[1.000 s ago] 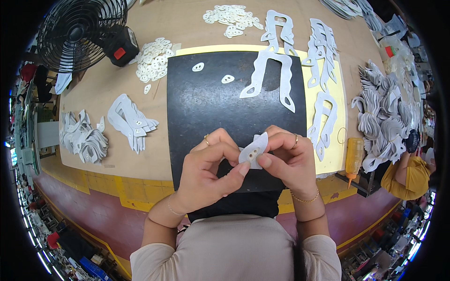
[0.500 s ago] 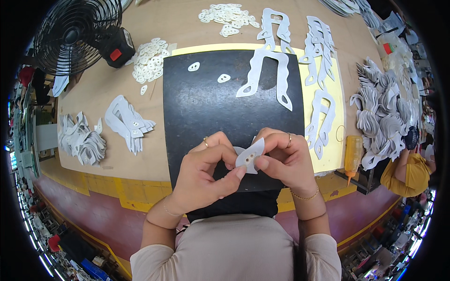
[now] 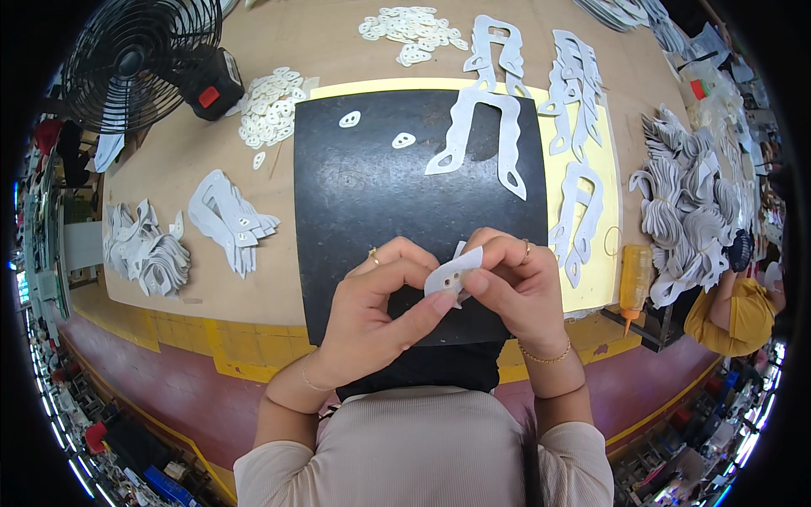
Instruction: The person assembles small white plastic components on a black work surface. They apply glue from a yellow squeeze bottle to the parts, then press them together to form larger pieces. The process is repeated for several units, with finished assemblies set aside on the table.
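At lower centre, left hand (image 3: 372, 308) and right hand (image 3: 515, 287) pinched a small white foam cutout with two holes (image 3: 452, 281) over the black rectangular mat (image 3: 380, 194), seemingly peeling it; a fine fingertip grip was needed.

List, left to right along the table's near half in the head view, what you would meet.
Curled white cutouts → flat white cutout stack → black mat → left hand → small white piece → right hand → orange glue bottle → big pile of white cutouts.
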`<state>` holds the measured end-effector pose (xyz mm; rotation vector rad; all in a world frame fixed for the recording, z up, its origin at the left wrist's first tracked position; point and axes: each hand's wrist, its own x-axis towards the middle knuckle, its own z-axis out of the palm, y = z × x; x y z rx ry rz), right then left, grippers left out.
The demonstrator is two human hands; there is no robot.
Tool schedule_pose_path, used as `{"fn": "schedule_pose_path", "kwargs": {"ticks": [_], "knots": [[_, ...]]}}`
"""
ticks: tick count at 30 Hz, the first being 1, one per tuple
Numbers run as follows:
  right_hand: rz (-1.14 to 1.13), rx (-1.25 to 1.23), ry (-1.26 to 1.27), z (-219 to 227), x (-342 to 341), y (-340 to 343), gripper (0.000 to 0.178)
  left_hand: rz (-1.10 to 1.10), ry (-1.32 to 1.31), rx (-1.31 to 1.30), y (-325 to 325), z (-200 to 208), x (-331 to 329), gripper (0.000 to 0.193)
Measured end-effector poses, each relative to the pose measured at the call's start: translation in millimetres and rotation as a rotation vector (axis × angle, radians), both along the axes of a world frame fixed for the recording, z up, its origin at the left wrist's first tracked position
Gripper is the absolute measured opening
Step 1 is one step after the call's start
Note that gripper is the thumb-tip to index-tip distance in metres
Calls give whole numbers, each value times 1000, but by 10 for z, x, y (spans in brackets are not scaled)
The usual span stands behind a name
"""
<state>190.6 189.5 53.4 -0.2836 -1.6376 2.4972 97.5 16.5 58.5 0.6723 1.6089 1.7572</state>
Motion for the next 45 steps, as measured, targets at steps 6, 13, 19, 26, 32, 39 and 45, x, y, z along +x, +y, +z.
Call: {"fn": "schedule_pose_path", "kwargs": {"ticks": [6,13,19,26,32,39,45], "knots": [[11,31,55,-50,4,-8,5,40,50,24,1,-12,6,6],[-41,12,70,-90,8,-72,6,34,156,-11,4,-24,22,7],[-28,-33,55,-149,66,-80,8,1,59,-10,44,13,54,8],[204,236,37,20,-13,226,5,-267,-104,-81,-38,117,-219,13],[214,58,-84,77,-8,183,8,-220,-308,-98,-40,185,-188,16],[201,15,8,-16,17,143,5,-218,-259,-113,-51,190,-184,17],[87,94,9,-36,67,52,8,-143,-167,-30,-20,103,-50,12]]}}
